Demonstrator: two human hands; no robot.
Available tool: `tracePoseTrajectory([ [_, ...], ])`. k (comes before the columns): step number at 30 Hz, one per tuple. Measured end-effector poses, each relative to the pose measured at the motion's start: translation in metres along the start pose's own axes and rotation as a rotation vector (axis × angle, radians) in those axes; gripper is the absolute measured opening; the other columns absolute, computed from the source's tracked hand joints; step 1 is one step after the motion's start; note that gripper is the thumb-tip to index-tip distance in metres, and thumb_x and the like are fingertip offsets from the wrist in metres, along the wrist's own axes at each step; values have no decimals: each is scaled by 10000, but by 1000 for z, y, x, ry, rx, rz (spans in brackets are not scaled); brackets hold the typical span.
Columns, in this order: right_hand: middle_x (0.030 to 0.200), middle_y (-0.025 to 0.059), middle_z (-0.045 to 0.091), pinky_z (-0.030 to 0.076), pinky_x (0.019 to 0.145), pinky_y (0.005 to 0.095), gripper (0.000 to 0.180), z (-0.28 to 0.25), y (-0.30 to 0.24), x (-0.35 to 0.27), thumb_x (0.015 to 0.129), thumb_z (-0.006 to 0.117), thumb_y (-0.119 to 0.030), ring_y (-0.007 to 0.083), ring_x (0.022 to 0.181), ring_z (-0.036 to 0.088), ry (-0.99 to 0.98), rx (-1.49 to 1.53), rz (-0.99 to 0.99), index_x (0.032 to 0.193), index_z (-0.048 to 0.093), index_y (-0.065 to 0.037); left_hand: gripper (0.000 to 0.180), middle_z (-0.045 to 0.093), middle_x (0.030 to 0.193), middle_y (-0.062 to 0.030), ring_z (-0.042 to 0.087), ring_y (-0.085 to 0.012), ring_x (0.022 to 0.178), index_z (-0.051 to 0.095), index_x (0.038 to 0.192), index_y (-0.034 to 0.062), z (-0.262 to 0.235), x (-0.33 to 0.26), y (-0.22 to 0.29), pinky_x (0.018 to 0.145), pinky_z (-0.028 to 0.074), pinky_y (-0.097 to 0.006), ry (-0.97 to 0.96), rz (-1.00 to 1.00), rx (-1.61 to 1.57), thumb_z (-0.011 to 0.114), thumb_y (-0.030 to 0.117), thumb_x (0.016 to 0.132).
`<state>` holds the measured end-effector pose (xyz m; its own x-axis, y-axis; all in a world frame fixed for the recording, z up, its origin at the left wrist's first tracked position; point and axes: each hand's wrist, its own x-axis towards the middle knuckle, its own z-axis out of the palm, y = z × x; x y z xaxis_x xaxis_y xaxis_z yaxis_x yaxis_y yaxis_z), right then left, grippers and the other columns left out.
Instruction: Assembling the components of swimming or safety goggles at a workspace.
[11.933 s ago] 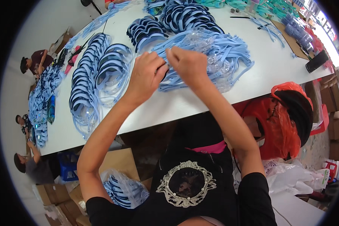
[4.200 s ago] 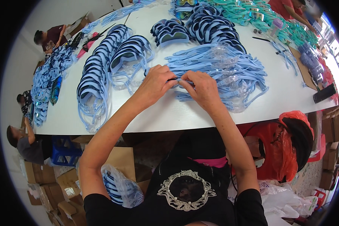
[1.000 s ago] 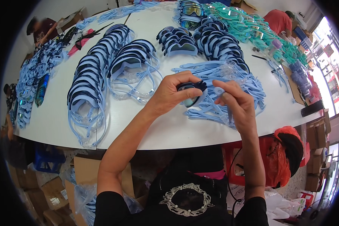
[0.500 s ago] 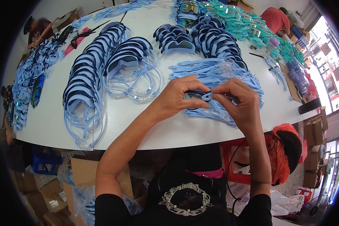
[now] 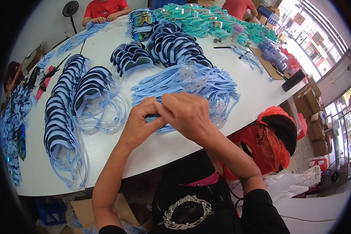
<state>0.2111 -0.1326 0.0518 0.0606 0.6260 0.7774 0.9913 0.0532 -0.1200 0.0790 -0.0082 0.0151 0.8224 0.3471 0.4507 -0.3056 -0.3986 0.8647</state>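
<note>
My left hand (image 5: 138,123) is closed around a pair of dark-framed swim goggles (image 5: 152,116), and only a small dark edge shows between thumb and fingers. My right hand (image 5: 189,115) presses against the left from the other side, its fingers bent over the same goggles; its fingertips are mostly hidden. Just beyond both hands lies a heap of light blue straps (image 5: 165,80) with clear plastic pieces. To the left, goggles with straps attached (image 5: 91,87) stand nested in a short row, beside a longer nested row (image 5: 62,105).
Behind the straps stand rows of blue goggles without straps (image 5: 179,46). Green goggles (image 5: 199,19) are heaped at the back. A black cylinder (image 5: 293,80) stands near the table's right edge. A red bag (image 5: 265,144) hangs at my right. Across the white table (image 5: 117,156) sits a person in red (image 5: 105,9).
The view has swung, so the table's things sit further left. My right hand has moved over against the left, covering the goggles and the light blue end piece that showed before.
</note>
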Motion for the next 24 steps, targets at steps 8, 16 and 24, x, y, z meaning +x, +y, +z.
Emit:
tracePoseTrajectory([
  [8, 555, 38, 436, 338, 515, 335, 376, 51, 48, 12, 972, 731, -215, 139, 553, 307, -8, 578, 507, 738, 543, 11, 195, 565, 859, -26, 524, -137, 835, 714, 933, -23, 0, 3, -4, 780, 420, -313, 68, -81, 38, 793, 152, 896],
  [16, 692, -87, 446, 249, 520, 246, 423, -12, 35, 33, 1079, 620, -370, 27, 587, 359, -630, 998, 570, 885, 750, -18, 455, 657, 1148, -88, 609, -277, 1064, 695, 1223, 54, -38, 8, 11, 977, 460, -379, 531, 400, 514, 838, 238, 832],
  [24, 670, -126, 317, 174, 486, 220, 377, 74, 7, 78, 1122, 524, -349, 7, 536, 227, -774, 1680, 783, 1217, 644, -4, 339, 667, 1186, 47, 616, -161, 1065, 730, 1231, 238, 20, -21, 9, 941, 484, -338, 322, 1091, 826, 743, 153, 903],
])
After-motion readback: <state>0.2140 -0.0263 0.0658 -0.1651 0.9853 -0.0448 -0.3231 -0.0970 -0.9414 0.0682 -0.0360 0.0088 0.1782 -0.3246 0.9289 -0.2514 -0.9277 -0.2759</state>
